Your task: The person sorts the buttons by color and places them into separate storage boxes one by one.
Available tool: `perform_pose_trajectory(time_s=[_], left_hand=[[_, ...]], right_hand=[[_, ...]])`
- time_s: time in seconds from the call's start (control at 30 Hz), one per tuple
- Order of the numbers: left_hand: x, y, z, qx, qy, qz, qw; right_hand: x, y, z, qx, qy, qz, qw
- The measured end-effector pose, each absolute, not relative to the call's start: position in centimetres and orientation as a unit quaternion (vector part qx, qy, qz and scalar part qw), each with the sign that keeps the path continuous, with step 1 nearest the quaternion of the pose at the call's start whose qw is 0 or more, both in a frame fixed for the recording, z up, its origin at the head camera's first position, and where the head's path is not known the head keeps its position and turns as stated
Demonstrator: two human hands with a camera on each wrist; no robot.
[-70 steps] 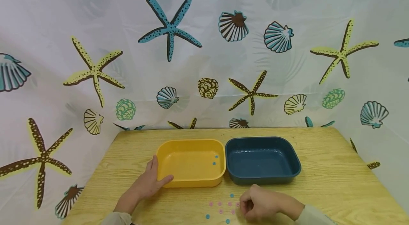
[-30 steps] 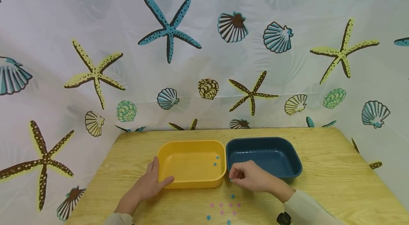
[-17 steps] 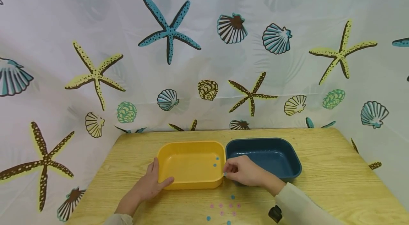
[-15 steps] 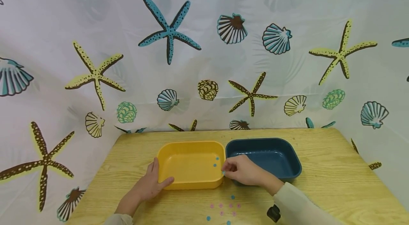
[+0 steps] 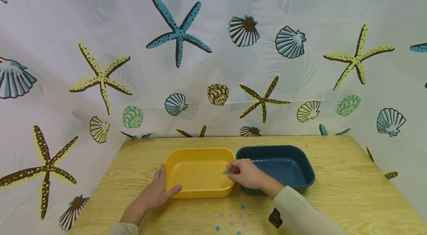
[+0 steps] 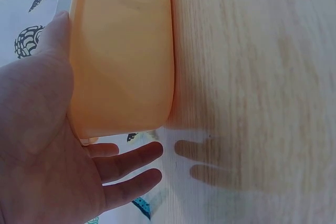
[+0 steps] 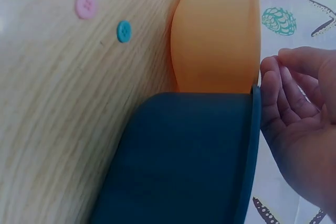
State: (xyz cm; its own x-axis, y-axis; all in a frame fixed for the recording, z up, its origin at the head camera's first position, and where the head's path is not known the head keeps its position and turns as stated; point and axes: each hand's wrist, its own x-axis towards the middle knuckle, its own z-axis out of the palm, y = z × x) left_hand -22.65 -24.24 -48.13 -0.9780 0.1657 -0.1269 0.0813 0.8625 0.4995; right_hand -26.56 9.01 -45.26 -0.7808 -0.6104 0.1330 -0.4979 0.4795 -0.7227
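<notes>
R. hand (image 5: 246, 172) pinches a sm. round blue plastic button (image 5: 228, 175) betw. thumb & fingertips, over R end of the yellow rect. plastic tray (image 5: 195, 175); 2 matching blue buttons (image 5: 224, 173) lie on its floor there. L. hand (image 5: 156, 192) rests spread at that tray's L end, thumb on near rim. Dark-blue rect. plastic tray (image 5: 278, 168) is just R. Nearer, pink round plastic buttons (image 5: 241, 215) & loose blue ones (image 5: 217, 228) dot the wood-grain table (image 5: 350, 183). Risk, prob.: button's tiny, so a weak pinch could drop it outside; R. forearm might also nudge dark-blue tray.
</notes>
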Motion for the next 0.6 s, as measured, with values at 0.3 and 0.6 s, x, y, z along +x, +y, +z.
perform_pose_trajectory(time_s=[0.3,0.6], left_hand=[[-22.7,-24.3,-48.4,0.066,0.961,0.256,0.078],[-22.7,-24.4,-48.4,0.064,0.961,0.255,0.082]], right_hand=[[-27.9,8.4,-45.2,-0.298,0.858,-0.411,0.084],[-28.7,8.2,-45.3,-0.282,0.863,-0.411,0.086]])
